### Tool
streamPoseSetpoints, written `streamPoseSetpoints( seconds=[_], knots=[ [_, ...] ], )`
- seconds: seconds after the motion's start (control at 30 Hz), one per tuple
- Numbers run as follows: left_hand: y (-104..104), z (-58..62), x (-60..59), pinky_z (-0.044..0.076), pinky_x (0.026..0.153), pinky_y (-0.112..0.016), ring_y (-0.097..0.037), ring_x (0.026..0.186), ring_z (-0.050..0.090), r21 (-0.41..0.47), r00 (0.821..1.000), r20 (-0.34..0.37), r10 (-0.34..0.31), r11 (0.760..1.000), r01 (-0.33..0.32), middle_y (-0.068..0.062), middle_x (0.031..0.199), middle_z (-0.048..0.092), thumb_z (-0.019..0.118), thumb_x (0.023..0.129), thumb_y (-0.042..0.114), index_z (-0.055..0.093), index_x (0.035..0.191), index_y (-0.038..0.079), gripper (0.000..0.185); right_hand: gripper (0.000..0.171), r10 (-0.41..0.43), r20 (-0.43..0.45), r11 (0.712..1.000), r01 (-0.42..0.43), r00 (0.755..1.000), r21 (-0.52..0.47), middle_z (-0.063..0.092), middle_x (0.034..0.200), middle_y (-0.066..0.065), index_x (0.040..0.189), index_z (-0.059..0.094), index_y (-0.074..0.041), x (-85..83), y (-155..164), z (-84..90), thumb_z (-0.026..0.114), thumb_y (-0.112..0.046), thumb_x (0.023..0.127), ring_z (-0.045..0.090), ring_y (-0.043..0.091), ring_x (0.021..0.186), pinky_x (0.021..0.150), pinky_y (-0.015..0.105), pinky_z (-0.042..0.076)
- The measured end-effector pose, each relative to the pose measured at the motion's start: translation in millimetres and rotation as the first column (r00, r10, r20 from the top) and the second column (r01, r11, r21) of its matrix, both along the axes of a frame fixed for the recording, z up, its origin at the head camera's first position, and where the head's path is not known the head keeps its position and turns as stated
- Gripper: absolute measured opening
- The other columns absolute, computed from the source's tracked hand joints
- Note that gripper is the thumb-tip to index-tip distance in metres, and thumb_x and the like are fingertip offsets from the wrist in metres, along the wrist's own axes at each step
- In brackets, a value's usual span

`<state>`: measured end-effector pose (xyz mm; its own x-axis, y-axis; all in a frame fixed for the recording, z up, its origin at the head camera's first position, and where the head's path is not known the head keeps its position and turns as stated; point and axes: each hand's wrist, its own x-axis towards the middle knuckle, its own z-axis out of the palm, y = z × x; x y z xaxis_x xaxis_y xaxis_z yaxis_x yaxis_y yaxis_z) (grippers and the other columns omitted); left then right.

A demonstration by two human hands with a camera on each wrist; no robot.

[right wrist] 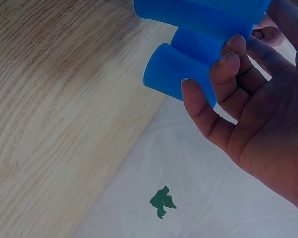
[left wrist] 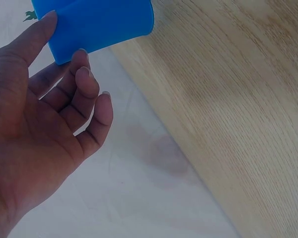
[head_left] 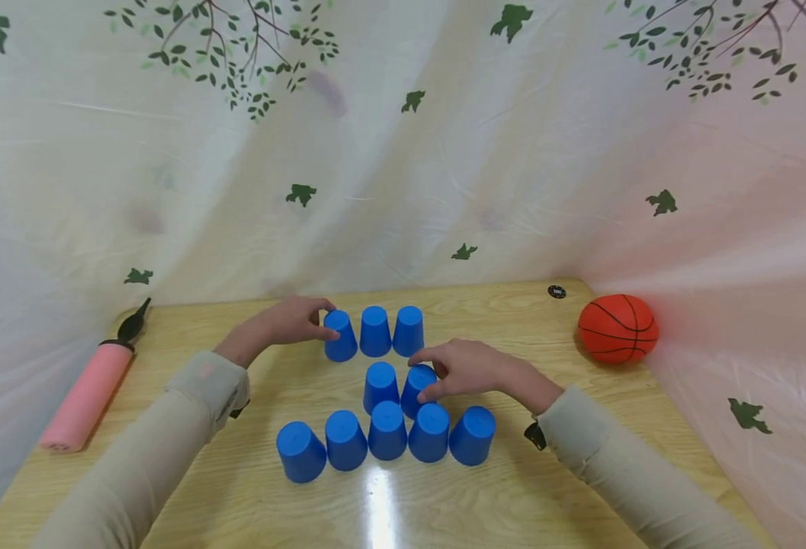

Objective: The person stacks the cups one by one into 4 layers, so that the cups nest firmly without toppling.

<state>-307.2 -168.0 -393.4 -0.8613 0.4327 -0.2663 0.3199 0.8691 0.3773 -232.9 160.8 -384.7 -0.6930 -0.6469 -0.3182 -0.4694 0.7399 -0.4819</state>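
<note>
Ten upturned blue cups stand on the table [head_left: 512,305] in rows of three, two and five; the left hand [head_left: 293,320] curls round the back-left cup [head_left: 340,335]; the right hand [head_left: 464,369] pinches the middle-right cup [head_left: 416,387]; nothing is stacked yet.

Long beige sleeves [head_left: 169,427] (ribbed cuffs), dark wrist straps [head_left: 534,435].
</note>
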Motion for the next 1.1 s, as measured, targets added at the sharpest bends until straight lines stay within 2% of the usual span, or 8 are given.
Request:
streamPoseSetpoints(
  seconds=[0.1, 0.33, 0.73, 1.1],
  knots=[
    [0.2, 0.0, 0.2, 0.055, 0.084, -0.040, -0.024, 0.098, 0.063, 0.004, 1.000, 0.005, 0.002, 1.000, -0.002, -0.011, 0.114, 0.068, 0.067, 0.092, 0.050, 0.056, 0.138, 0.012, 0.060, 0.061, 0.004, -0.005, 1.000, -0.004, 1.000, 0.000, 0.069, 0.096, -0.004, 0.141, 0.056, -0.019, 0.0, -0.6, -0.7, 0.074, -0.046, 0.089, 0.060, 0.013, 0.084, 0.073, 0.032, 0.049],
    [0.9, 0.1, 0.4, 0.055, 0.083, -0.038, -0.023, 0.097, 0.062, 0.005, 1.000, 0.017, 0.009, 1.000, -0.009, -0.010, 0.113, 0.067, 0.068, 0.092, 0.051, 0.056, 0.138, 0.013, 0.061, 0.060, 0.011, -0.008, 1.000, -0.011, 1.000, 0.000, 0.068, 0.093, -0.005, 0.141, 0.057, -0.017, -0.1, -1.4, 0.4, 0.073, -0.044, 0.089, 0.059, 0.013, 0.082, 0.072, 0.032, 0.049],
    [2.5, 1.2, 2.2, 0.055, 0.082, -0.038, -0.023, 0.097, 0.062, 0.022, 1.000, 0.024, 0.014, 1.000, -0.015, -0.010, 0.113, 0.067, 0.068, 0.092, 0.048, 0.056, 0.137, 0.013, 0.058, 0.059, -0.014, 0.003, 1.000, 0.014, 1.000, 0.007, 0.071, 0.101, -0.003, 0.138, 0.059, -0.018, 0.0, -2.3, 0.9, 0.077, -0.042, 0.087, 0.062, 0.013, 0.087, 0.078, 0.035, 0.053],
    [3.9, -0.2, 2.6, 0.055, 0.083, -0.040, -0.024, 0.099, 0.062, 0.016, 0.999, 0.032, 0.033, 0.999, -0.034, -0.011, 0.115, 0.067, 0.068, 0.092, 0.050, 0.055, 0.138, 0.013, 0.060, 0.054, -0.020, -0.007, 1.000, 0.020, 1.000, 0.015, 0.070, 0.095, -0.005, 0.135, 0.061, -0.020, -0.2, -2.2, 1.1, 0.077, -0.041, 0.087, 0.062, 0.012, 0.084, 0.076, 0.033, 0.052]
  ],
)
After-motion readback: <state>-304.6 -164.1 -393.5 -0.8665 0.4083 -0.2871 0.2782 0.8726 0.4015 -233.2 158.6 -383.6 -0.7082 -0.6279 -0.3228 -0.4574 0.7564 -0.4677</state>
